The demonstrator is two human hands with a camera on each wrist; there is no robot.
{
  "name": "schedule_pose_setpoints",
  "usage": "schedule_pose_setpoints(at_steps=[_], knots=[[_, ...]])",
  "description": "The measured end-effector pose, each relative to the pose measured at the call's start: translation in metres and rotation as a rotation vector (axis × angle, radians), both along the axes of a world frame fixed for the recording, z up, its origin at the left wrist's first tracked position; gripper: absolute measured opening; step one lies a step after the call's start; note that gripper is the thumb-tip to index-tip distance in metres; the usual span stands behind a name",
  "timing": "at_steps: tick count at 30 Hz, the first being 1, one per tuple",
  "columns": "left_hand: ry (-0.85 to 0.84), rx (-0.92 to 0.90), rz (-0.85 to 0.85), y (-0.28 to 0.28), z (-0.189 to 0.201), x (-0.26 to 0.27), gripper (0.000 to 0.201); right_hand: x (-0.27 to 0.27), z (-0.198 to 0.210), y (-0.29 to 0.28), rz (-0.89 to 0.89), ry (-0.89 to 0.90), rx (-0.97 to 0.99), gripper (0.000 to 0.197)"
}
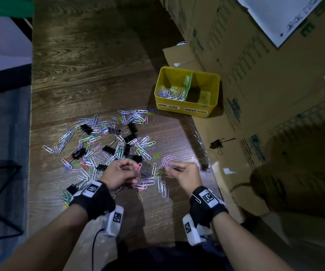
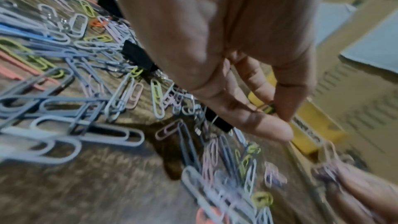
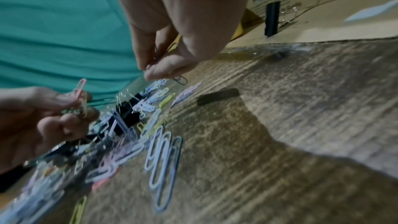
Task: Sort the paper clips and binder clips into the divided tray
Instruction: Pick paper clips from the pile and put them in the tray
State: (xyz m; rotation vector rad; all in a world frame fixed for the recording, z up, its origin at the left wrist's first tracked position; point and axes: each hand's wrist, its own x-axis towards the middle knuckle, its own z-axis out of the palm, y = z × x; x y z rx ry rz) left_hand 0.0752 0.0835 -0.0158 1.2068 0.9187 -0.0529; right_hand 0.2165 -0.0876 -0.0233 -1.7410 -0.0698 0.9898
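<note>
Yellow plastic divided tray (image 1: 187, 107) sits at the far right edge of a dark wood-grain table (image 1: 91, 79), against stacked cardboard boxes (image 1: 265, 85); its left compartment, labelled for paper clips, holds a small heap, while the content of the right, labelled for binder clips, is in shadow. Coloured paper clips (image 1: 91, 145) and black binder clips (image 1: 127, 148) lie scattered together at mid-table. Above the near side of the pile, the left hand (image 1: 119, 174) pinches a pink paper clip (image 1: 138, 166), and the right hand (image 1: 186, 174) grips a bunch of pale clips (image 1: 166, 163). 1 binder clip (image 1: 217, 144) lies apart on the cardboard.
</note>
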Motion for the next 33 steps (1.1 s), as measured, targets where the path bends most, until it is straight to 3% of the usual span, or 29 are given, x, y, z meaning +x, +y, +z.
schedule_pose_setpoints(at_steps=[5,11,15,19,22,26,28,33], knots=[[-0.117,-0.065,0.028,0.022,0.038,0.026,0.020,0.017,0.023,-0.001,-0.199,0.100,0.201,0.020],[-0.264,0.116,-0.036,0.048,0.088,0.119,0.013,0.053,0.067,0.007,-0.233,0.000,0.307,0.019],[-0.159,0.374,-0.120,0.067,0.091,0.191,0.017,0.084,0.094,0.027,-0.208,-0.092,0.361,0.020],[0.026,0.585,-0.313,0.075,0.073,0.234,0.014,0.119,0.113,0.058,-0.181,-0.163,0.388,0.024],[0.042,0.629,-0.336,0.078,0.067,0.240,0.017,0.152,0.113,0.085,-0.083,-0.295,0.273,0.026],[-0.084,0.576,-0.139,0.081,0.061,0.213,0.026,0.189,0.101,0.123,0.044,-0.424,0.081,0.022],[-0.049,0.652,-0.114,0.077,0.060,0.188,0.024,0.198,0.092,0.143,0.166,-0.505,-0.033,0.019],[0.202,0.896,-0.451,0.053,0.055,0.108,0.014,0.195,0.074,0.170,0.700,-0.719,-0.429,0.031]])
